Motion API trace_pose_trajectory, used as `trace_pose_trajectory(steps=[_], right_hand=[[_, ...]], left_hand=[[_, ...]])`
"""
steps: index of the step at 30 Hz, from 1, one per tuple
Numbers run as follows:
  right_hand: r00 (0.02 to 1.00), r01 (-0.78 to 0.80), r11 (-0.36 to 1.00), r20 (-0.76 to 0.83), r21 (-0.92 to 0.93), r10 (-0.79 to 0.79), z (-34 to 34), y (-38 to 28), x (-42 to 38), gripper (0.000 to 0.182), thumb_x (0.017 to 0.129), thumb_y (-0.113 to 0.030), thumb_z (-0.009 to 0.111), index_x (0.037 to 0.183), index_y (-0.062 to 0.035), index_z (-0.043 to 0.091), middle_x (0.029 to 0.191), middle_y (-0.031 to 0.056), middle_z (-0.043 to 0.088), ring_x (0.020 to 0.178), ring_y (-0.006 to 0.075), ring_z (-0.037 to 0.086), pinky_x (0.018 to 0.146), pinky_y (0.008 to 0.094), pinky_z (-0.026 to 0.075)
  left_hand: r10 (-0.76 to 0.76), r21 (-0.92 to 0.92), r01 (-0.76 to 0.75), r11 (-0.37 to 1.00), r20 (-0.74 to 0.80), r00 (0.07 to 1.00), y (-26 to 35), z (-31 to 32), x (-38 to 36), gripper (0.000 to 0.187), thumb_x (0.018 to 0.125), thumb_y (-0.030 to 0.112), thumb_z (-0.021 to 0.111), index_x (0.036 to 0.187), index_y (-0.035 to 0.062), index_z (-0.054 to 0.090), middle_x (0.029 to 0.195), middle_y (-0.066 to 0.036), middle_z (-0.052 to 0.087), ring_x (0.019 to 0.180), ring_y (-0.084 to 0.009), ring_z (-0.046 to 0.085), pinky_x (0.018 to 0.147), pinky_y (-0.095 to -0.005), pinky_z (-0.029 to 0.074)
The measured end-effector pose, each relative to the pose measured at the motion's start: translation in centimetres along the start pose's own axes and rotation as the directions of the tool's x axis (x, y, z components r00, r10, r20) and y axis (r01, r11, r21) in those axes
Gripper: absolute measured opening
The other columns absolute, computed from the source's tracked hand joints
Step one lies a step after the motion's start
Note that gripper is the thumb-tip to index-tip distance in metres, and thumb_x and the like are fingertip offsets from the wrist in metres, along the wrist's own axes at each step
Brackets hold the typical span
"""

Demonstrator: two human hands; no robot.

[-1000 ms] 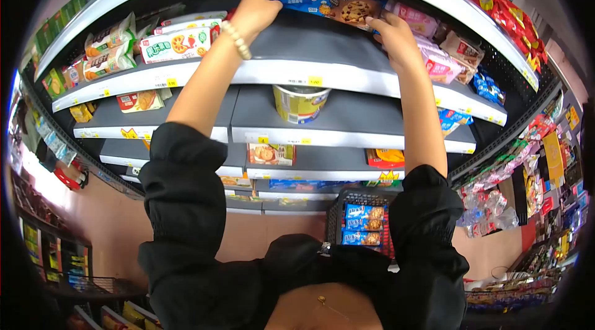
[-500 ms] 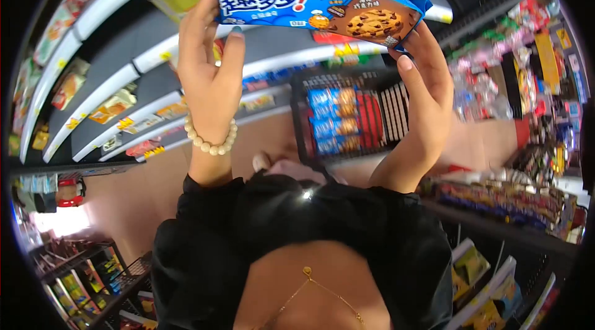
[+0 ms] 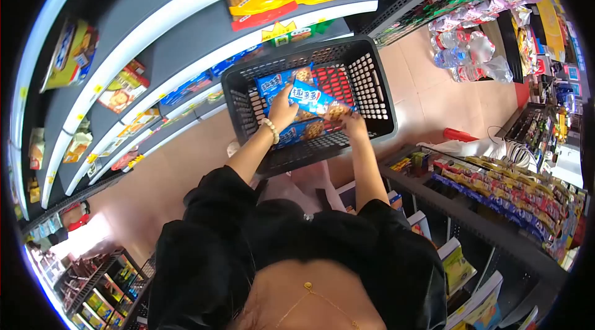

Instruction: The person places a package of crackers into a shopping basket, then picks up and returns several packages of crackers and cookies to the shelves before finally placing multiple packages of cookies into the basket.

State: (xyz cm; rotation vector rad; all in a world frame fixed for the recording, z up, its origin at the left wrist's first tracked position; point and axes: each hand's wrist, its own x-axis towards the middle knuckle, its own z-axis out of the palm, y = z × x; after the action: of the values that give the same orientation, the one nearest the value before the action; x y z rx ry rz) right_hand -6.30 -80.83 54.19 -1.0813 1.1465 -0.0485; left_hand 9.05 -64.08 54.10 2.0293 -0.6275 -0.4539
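Observation:
A blue packet of chocolate chip cookies [image 3: 317,102] is held between my two hands, inside the outline of a black shopping basket [image 3: 387,103]. My left hand [image 3: 283,111], with a beaded bracelet at the wrist, grips the packet's left end. At its right end, the fingers of my right hand [image 3: 354,126] are closed on the wrapper. Beneath it, more blue cookie packets [image 3: 270,84] lie on the left side of the basket, partly covered by the held one and my left hand. The red bottom [image 3: 334,82] of the basket shows beyond them.
Store shelves [image 3: 204,32] curve along the left and front, with yellow and red snack packs [image 3: 263,4] near the front. Bottled drinks [image 3: 465,51] stand on the far right. A rack of snack bags [image 3: 496,187] is close on my right. Tiled floor [image 3: 167,150] runs between the shelves.
Both hands have lowered the cookie packet from in front of the shelves into the basket area. The view has tilted down, and the basket now sits nearer the centre.

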Motion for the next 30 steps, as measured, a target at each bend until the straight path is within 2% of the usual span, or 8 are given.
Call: trace_pose_trajectory(steps=[7, 13, 17, 21, 24, 26, 29, 30], right_hand=[[0.948, -0.281, 0.719, 0.068, 0.636, 0.311, 0.2, 5.9, 7.5, 0.023, 0.075, -0.004, 0.041, 0.094, -0.0053, 0.053, 0.080, 0.0096, 0.053, 0.070, 0.0213, 0.054, 0.062, 0.0334, 0.047], [0.938, -0.196, 0.736, -0.096, 0.648, 0.334, 1.1, 8.8, 12.1, 0.030, 0.074, -0.006, 0.039, 0.100, -0.0060, 0.053, 0.088, 0.0097, 0.054, 0.074, 0.0223, 0.054, 0.065, 0.0325, 0.047], [0.862, -0.226, 0.648, -0.159, 0.727, 0.481, 2.4, 8.7, 12.4, 0.027, 0.075, -0.011, 0.040, 0.099, -0.0080, 0.051, 0.094, 0.0101, 0.050, 0.079, 0.0223, 0.048, 0.071, 0.0365, 0.043], [0.893, -0.372, 0.720, 0.014, 0.586, 0.450, 2.9, 5.7, 10.2, 0.039, 0.082, -0.013, 0.031, 0.119, -0.0096, 0.044, 0.120, 0.0126, 0.045, 0.107, 0.0304, 0.045, 0.085, 0.0568, 0.035], [0.899, -0.412, 0.715, 0.127, 0.564, 0.418, 2.2, 7.9, 11.9, 0.039, 0.087, -0.025, 0.032, 0.120, -0.0088, 0.043, 0.125, 0.0141, 0.041, 0.114, 0.0314, 0.040, 0.089, 0.0505, 0.037], [0.858, -0.442, 0.761, -0.025, 0.475, 0.514, 0.6, 11.4, 13.9, 0.029, 0.079, -0.013, 0.043, 0.107, -0.0121, 0.048, 0.098, 0.0081, 0.049, 0.088, 0.0233, 0.049, 0.063, 0.0397, 0.042], [0.963, -0.246, 0.829, 0.028, 0.503, 0.269, 3.3, 6.1, 7.8, 0.035, 0.083, -0.028, 0.045, 0.112, -0.0085, 0.048, 0.104, 0.0085, 0.054, 0.094, 0.0219, 0.053, 0.074, 0.0378, 0.045], [0.978, -0.201, 0.826, 0.054, 0.526, 0.204, 3.8, 5.3, 6.5, 0.036, 0.083, -0.030, 0.047, 0.111, -0.0080, 0.049, 0.103, 0.0080, 0.056, 0.092, 0.0212, 0.055, 0.074, 0.0370, 0.046]], left_hand=[[0.048, 0.231, -0.092, 0.969, 0.191, 0.980, -3.0, 8.4, 7.5, 0.050, 0.067, 0.000, 0.053, 0.116, 0.0008, 0.044, 0.111, -0.022, 0.050, 0.102, -0.0361, 0.048, 0.088, -0.0396, 0.039], [0.242, 0.397, -0.370, 0.840, 0.338, 0.910, -4.1, 13.8, 11.6, 0.049, 0.070, 0.005, 0.051, 0.118, 0.0078, 0.044, 0.119, -0.013, 0.047, 0.117, -0.0280, 0.036, 0.094, -0.0402, 0.032], [-0.008, 0.560, -0.382, 0.735, 0.570, 0.822, -5.2, 14.7, 12.4, 0.051, 0.074, 0.014, 0.049, 0.124, 0.0099, 0.038, 0.129, -0.011, 0.038, 0.127, -0.0265, 0.022, 0.102, -0.0463, 0.014], [0.010, 0.581, -0.432, 0.690, 0.589, 0.808, -5.6, 13.7, 11.0, 0.049, 0.075, 0.012, 0.048, 0.124, 0.0095, 0.040, 0.133, -0.013, 0.032, 0.128, -0.0282, 0.019, 0.103, -0.0473, 0.013], [0.032, 0.592, -0.424, 0.685, 0.557, 0.830, -4.7, 11.7, 8.4, 0.049, 0.074, 0.009, 0.048, 0.123, 0.0082, 0.041, 0.134, -0.015, 0.029, 0.127, -0.0319, 0.020, 0.103, -0.0472, 0.016], [0.037, 0.493, -0.360, 0.792, 0.551, 0.834, -4.3, 10.1, 5.7, 0.041, 0.068, 0.005, 0.051, 0.109, 0.0030, 0.050, 0.124, -0.018, 0.040, 0.120, -0.0369, 0.029, 0.099, -0.0466, 0.024], [0.110, -0.037, -0.105, 0.994, 0.501, 0.858, -3.7, 6.9, 0.9, 0.042, 0.062, -0.008, 0.047, 0.103, 0.0018, 0.053, 0.120, -0.018, 0.043, 0.113, -0.0337, 0.038, 0.095, -0.0394, 0.032], [0.303, -0.076, -0.299, 0.951, 0.407, 0.862, -1.9, 4.3, -0.6, 0.047, 0.063, -0.007, 0.046, 0.108, 0.0033, 0.052, 0.121, -0.016, 0.044, 0.113, -0.0311, 0.040, 0.096, -0.0378, 0.032]])
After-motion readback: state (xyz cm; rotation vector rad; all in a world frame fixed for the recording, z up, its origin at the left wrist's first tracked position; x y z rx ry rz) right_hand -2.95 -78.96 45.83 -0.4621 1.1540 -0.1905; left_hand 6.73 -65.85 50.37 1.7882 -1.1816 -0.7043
